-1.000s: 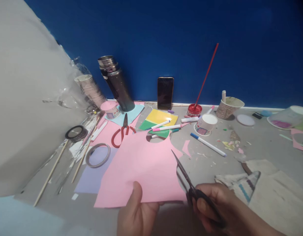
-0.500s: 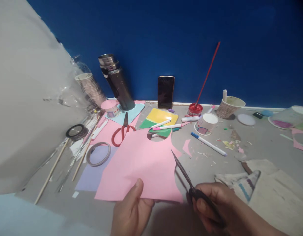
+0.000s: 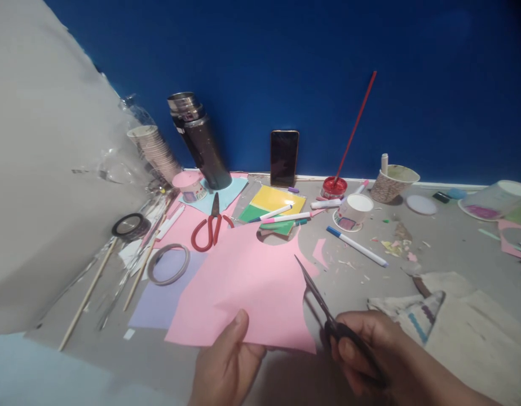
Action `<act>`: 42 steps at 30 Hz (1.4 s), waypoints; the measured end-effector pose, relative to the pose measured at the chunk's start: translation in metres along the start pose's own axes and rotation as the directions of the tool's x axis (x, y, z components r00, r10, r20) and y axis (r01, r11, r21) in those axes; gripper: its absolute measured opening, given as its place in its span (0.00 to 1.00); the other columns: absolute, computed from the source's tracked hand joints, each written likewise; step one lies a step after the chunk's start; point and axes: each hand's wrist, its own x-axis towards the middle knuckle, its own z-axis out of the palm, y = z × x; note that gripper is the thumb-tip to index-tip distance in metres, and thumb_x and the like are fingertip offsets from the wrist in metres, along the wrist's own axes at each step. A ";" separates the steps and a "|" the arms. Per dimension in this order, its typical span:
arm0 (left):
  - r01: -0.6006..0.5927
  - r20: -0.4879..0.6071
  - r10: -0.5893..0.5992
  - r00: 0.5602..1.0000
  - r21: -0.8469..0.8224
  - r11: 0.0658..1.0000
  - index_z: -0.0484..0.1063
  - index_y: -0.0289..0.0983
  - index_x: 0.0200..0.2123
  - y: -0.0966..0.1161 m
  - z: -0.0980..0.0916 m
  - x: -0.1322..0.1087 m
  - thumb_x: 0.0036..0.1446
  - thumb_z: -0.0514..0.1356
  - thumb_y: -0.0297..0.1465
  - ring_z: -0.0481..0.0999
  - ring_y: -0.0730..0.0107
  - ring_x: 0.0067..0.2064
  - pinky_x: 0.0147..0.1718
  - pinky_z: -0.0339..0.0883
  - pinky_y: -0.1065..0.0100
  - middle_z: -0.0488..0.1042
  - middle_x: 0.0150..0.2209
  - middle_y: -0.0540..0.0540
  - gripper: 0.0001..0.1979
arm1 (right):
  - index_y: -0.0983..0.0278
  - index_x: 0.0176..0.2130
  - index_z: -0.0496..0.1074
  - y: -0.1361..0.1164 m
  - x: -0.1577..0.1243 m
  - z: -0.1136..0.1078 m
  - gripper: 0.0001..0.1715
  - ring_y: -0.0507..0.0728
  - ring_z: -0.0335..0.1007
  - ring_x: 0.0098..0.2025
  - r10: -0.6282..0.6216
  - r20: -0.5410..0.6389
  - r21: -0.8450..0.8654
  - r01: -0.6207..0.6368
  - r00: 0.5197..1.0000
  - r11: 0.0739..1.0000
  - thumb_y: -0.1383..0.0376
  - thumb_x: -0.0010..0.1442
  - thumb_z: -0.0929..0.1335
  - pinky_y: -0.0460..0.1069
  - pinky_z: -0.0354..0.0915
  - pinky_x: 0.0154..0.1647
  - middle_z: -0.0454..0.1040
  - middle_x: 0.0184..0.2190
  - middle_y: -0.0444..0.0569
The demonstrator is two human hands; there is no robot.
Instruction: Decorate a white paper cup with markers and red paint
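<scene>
A sheet of pink paper [image 3: 243, 276] with curved cut-outs at its top and right edges is pinched at its lower edge by my left hand [image 3: 230, 355], thumb on top. My right hand [image 3: 366, 349] grips the dark handles of a pair of scissors [image 3: 317, 293]. The blades point up and left, one over the paper near its right edge and the other just outside or under it. Under and beyond the sheet lie purple paper [image 3: 154, 304], red-handled snips [image 3: 212, 228] and yellow and green paper [image 3: 273, 203] in a clear sleeve.
Along the blue wall stand a flask [image 3: 205, 146], a phone [image 3: 285, 158], a red pot [image 3: 334, 188] with a stick, and paper cups [image 3: 354, 211]. Tape rolls [image 3: 168, 265] and wooden sticks [image 3: 89, 293] lie at left. A marker [image 3: 357, 246], scraps and a cloth [image 3: 467, 321] are at right.
The pink paper has shifted and tilted very slightly against the scissors. Both hands keep the same hold; the whole view has moved a little.
</scene>
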 end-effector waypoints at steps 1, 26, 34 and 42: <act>-0.003 0.002 0.003 1.000 -0.001 1.000 0.64 0.40 0.72 0.000 0.000 0.000 0.71 0.55 0.35 0.58 0.48 0.75 0.74 0.51 0.47 0.73 0.67 0.40 0.29 | 0.62 0.22 0.67 0.000 0.000 0.000 0.34 0.47 0.48 0.19 0.001 -0.004 -0.001 -0.001 1.000 1.000 0.36 0.48 0.73 0.48 0.44 0.25 0.62 0.15 0.42; 0.010 0.145 -0.023 0.989 0.084 0.996 0.70 0.39 0.68 0.022 -0.010 0.001 0.67 0.62 0.32 0.71 0.45 0.68 0.71 0.59 0.49 0.79 0.61 0.40 0.27 | 0.62 0.19 0.65 -0.008 -0.001 0.007 0.29 0.46 0.49 0.17 0.051 0.013 0.064 -0.051 0.999 0.997 0.41 0.42 0.73 0.47 0.45 0.22 0.60 0.12 0.40; 0.026 0.052 -0.035 0.998 0.166 0.986 0.69 0.38 0.69 0.026 0.001 -0.005 0.65 0.64 0.30 0.74 0.44 0.66 0.68 0.66 0.49 0.81 0.58 0.39 0.30 | 0.63 0.19 0.68 -0.010 0.000 0.008 0.28 0.46 0.48 0.16 0.077 0.001 0.052 -0.077 0.997 0.996 0.41 0.40 0.73 0.47 0.44 0.21 0.58 0.11 0.40; 0.006 0.008 -0.008 1.000 0.169 0.986 0.75 0.36 0.64 0.027 0.006 -0.006 0.60 0.68 0.28 0.76 0.42 0.64 0.64 0.71 0.49 0.82 0.56 0.39 0.28 | 0.62 0.18 0.65 0.010 0.001 0.000 0.22 0.46 0.48 0.17 0.044 0.063 0.159 -0.054 0.997 0.986 0.49 0.45 0.71 0.46 0.46 0.23 0.60 0.12 0.40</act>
